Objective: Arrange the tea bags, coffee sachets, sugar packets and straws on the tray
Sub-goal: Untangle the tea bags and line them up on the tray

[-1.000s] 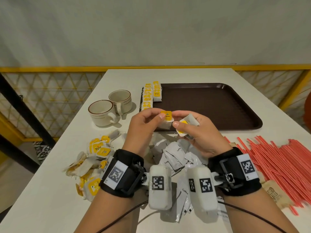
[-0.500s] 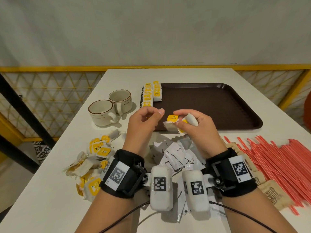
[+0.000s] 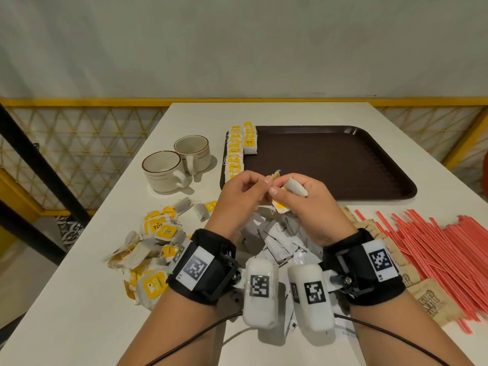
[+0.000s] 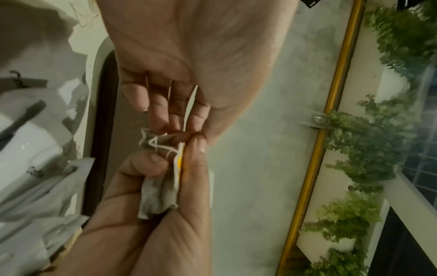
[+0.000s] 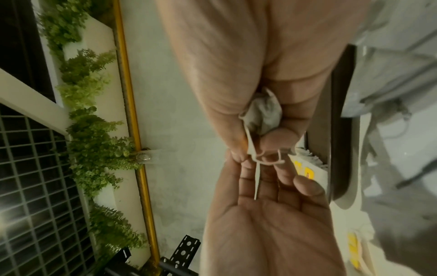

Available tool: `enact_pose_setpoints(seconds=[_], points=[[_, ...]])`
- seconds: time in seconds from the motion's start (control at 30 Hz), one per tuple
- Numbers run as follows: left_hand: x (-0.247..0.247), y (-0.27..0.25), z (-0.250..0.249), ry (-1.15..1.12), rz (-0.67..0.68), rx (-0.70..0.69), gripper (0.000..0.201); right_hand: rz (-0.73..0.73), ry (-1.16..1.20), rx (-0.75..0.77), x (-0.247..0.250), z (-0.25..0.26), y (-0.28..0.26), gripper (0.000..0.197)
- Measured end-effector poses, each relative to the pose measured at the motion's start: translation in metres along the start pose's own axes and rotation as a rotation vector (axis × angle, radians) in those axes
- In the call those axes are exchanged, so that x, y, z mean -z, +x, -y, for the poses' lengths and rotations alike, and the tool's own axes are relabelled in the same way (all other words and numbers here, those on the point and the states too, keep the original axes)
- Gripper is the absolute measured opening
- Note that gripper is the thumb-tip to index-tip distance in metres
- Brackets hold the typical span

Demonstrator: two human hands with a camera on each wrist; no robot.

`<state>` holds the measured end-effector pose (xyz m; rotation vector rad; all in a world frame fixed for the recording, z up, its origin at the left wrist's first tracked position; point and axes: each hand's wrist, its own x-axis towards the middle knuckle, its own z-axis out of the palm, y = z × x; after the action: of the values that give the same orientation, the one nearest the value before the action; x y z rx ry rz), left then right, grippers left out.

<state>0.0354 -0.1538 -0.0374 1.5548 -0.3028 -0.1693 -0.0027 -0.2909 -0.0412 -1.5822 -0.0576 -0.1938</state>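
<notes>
My right hand (image 3: 280, 192) grips a white tea bag (image 3: 296, 186) just above the near-left corner of the dark brown tray (image 3: 343, 165). A yellow label shows under its thumb. My left hand (image 3: 266, 180) meets it and pinches the bag's paper tag (image 4: 189, 108) between its fingertips, and the string (image 4: 160, 147) loops between the two hands. The crumpled bag (image 5: 264, 114) sits in the right fingers. Two columns of tea bags (image 3: 235, 154) lie along the tray's left edge. Loose tea bags (image 3: 155, 241), white coffee sachets (image 3: 274, 239), brown sugar packets (image 3: 430, 299) and red straws (image 3: 435, 247) lie on the table.
Two beige cups (image 3: 163, 170) stand left of the tray. Most of the tray floor is bare. The white table drops off at its left edge, next to a yellow lattice railing (image 3: 79, 154). A cable runs from my wrists toward me.
The left fingers let go of the yellow tag half a second ago and now pinch it again. Both hands have stayed close together over the tray's near-left corner.
</notes>
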Motion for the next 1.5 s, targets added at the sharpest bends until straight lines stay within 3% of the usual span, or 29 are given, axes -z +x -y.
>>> enact_pose_setpoints(seconds=[0.17, 0.3, 0.37, 0.47, 0.6, 0.77, 1.03, 1.23, 1.3, 1.4, 1.5], points=[[0.002, 0.001, -0.001, -0.171, 0.029, 0.121, 0.020, 0.041, 0.084, -0.061, -0.002, 0.004, -0.001, 0.007], [-0.001, 0.002, 0.002, -0.076, -0.036, 0.043, 0.006, 0.029, 0.151, -0.107, -0.004, 0.008, -0.002, 0.014], [0.000, 0.002, 0.004, -0.015, -0.060, -0.041, 0.016, -0.033, 0.173, -0.114, -0.003, 0.010, -0.001, 0.016], [0.000, -0.001, 0.002, 0.156, 0.013, -0.108, 0.032, -0.168, 0.191, -0.133, 0.000, 0.011, 0.001, 0.018], [-0.008, -0.005, 0.001, 0.173, 0.104, -0.082, 0.022, -0.168, 0.101, -0.128, -0.002, 0.008, 0.000, 0.019], [-0.004, 0.000, 0.005, 0.175, 0.002, -0.103, 0.015, -0.095, 0.158, -0.147, -0.003, 0.010, 0.000, 0.024], [0.001, 0.002, 0.006, 0.172, 0.040, -0.022, 0.027, -0.109, 0.275, -0.157, 0.000, 0.010, 0.002, 0.017], [-0.002, -0.002, 0.002, 0.134, 0.064, -0.046, 0.028, -0.148, 0.173, -0.089, -0.001, 0.005, 0.004, 0.015], [-0.002, -0.002, 0.003, 0.120, 0.071, -0.041, 0.038, -0.163, 0.117, -0.071, 0.000, 0.002, 0.004, 0.013], [-0.002, -0.002, 0.004, 0.162, 0.053, -0.055, 0.020, -0.194, 0.012, -0.060, 0.001, 0.000, 0.004, 0.016], [-0.001, 0.001, 0.006, 0.188, -0.002, -0.068, 0.014, -0.196, 0.053, -0.076, 0.002, 0.002, 0.004, 0.034]])
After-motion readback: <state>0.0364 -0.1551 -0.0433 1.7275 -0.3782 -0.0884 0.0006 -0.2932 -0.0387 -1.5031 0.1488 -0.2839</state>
